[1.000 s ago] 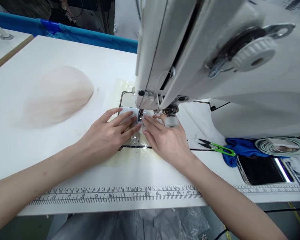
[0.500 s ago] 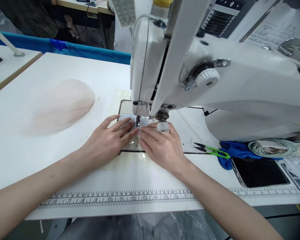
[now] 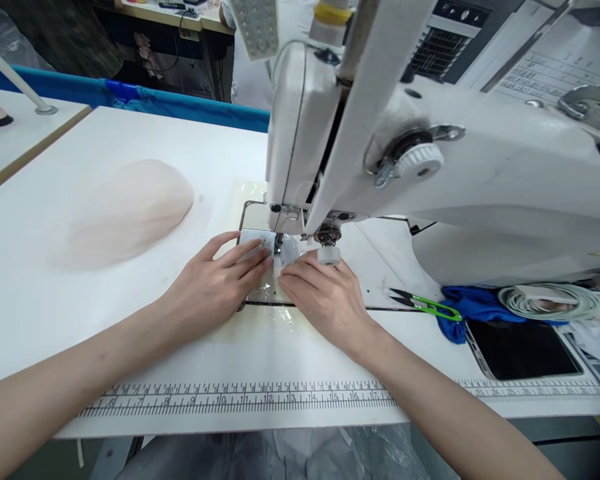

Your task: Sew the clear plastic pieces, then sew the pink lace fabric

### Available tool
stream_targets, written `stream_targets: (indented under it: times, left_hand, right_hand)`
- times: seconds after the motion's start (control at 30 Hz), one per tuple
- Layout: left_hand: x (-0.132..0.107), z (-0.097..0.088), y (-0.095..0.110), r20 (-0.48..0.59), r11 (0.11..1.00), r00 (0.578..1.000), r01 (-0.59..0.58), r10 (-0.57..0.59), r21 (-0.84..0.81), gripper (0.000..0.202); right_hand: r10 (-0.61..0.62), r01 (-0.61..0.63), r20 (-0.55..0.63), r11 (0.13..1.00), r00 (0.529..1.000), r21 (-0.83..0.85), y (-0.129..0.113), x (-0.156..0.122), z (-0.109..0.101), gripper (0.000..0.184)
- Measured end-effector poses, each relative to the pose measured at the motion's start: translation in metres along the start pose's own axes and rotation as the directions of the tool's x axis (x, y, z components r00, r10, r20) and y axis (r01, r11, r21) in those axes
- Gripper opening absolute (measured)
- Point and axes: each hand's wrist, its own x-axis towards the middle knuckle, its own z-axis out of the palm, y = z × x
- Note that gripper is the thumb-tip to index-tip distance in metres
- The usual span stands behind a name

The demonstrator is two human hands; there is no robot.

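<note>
A white sewing machine [image 3: 300,133] stands over the table, its presser foot [image 3: 279,245] low at the metal bed plate [image 3: 253,217]. My left hand [image 3: 225,277] lies with fingers stretched and a little apart, the tips on the pale slide plate [image 3: 254,238] left of the foot. Just right of the foot, my right hand [image 3: 325,293] has its fingers drawn together, tips down at the bed beneath the white knob [image 3: 329,255]. Whatever those fingertips hold, if anything, is hidden. Clear shiny film [image 3: 283,319] covers the bed's front edge.
A smooth beige fabric piece [image 3: 145,207] lies left on the white table. To the right are green-handled thread snips [image 3: 433,307], blue cloth [image 3: 480,303], a coiled pale cord [image 3: 547,300] and a phone [image 3: 523,347]. A printed ruler [image 3: 240,400] runs along the front edge.
My right fingertips have drawn slightly away from my left fingers, so a gap shows before the presser foot. The whole view has shifted a little; the left hand keeps its pose.
</note>
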Motion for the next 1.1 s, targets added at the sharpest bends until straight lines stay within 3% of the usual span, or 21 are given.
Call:
stream_targets:
  times: [0.37,0.63,0.9,1.1]
  left_hand:
    - [0.002,0.003,-0.001,-0.004,1.000,1.000,0.005,-0.005,-0.002,0.041]
    - [0.006,0.005,-0.005,-0.027,0.999,0.999,0.037,-0.037,-0.003,0.038]
    - [0.008,0.001,0.000,-0.065,1.000,0.998,0.028,-0.027,0.003,0.035]
    - [0.008,0.000,0.001,-0.050,0.998,0.997,0.051,-0.052,-0.021,0.035]
  right_hand:
    - [0.021,-0.019,-0.028,0.998,0.999,0.059,0.002,0.001,0.006,0.019]
    - [0.065,-0.066,0.039,0.998,0.997,0.019,0.005,0.005,0.008,0.018]
    - [0.140,-0.158,0.119,0.976,0.983,0.151,-0.001,0.000,-0.002,0.021]
    - [0.099,-0.112,0.121,0.988,0.988,0.107,-0.001,-0.001,-0.006,0.021]
